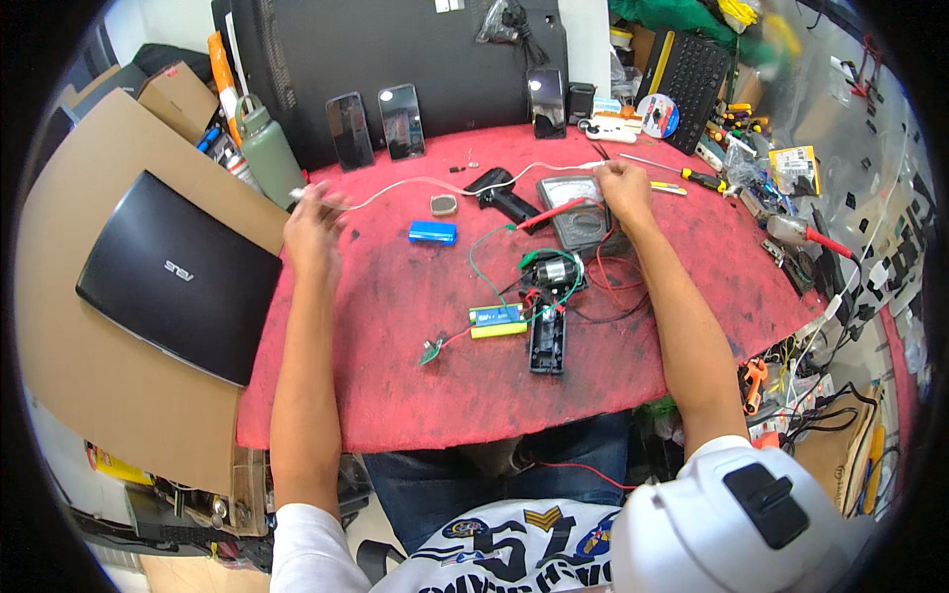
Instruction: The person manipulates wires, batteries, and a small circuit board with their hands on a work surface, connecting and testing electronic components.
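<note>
My left hand (314, 229) grips one end of a thin white cable (408, 181) above the red mat (376, 376). The cable runs across to my right hand (621, 188), whose fingers close on its other end, over a grey multimeter (578, 231) with a red probe (549, 213). Below the cable lie a black pistol-shaped shell (507, 203), a blue battery pack (432, 233) and a small grey oval piece (443, 205). Nearer me, an opened tool with a motor (554, 272) is wired to a blue-and-yellow battery (497, 320), beside a long black housing (547, 346).
A closed black laptop (178, 277) rests on cardboard at left, near a green bottle (265, 148). Three phones (401, 122) lean on a large black panel behind. A keyboard (678, 84), screwdrivers (702, 179) and assorted clutter line the right side. A white rounded device (692, 524) fills the lower-right corner.
</note>
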Tool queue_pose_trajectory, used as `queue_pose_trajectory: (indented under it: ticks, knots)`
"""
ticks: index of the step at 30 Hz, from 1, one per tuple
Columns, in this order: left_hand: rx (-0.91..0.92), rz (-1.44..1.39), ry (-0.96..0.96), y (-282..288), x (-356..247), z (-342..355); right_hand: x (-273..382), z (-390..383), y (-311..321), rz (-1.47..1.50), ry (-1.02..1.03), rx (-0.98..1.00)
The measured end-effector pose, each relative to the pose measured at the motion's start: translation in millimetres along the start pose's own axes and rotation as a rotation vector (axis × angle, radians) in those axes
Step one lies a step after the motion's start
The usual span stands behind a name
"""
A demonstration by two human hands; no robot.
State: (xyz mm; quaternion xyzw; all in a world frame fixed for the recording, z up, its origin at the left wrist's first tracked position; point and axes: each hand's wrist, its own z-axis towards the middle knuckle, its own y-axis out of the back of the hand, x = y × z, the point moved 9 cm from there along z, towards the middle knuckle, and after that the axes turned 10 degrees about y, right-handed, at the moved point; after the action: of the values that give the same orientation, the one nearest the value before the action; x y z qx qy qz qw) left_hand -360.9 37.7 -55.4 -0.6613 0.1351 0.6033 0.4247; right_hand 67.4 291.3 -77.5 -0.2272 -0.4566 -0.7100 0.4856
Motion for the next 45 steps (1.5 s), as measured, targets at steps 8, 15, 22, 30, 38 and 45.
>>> queue_pose_trajectory:
  ticks: [8,15,22,30,38,45]
  knots:
    - [0.469,0.413,-0.152,-173.1,18.3,-87.3,76.7,-13.4,22.2,-0.248,0.299,0.066]
    - [0.58,0.457,-0.082,-209.2,60.3,-90.6,157.2,-82.8,-42.6,0.67,0.289,0.547]
    - [0.588,0.824,-0.435,-200.6,36.7,-127.8,134.5,-64.8,-32.5,0.628,0.26,0.416]
    - [1.027,0.935,-0.31,-188.1,54.7,-168.6,142.1,-63.4,-19.7,0.54,0.313,0.574]
    - [0.958,0.948,-0.452,-187.3,65.6,-167.8,147.6,-78.6,-23.5,0.468,0.285,0.729]
    - [0.866,0.888,-0.258,-184.0,76.4,-151.1,135.0,-86.5,-26.6,0.398,0.246,0.868]
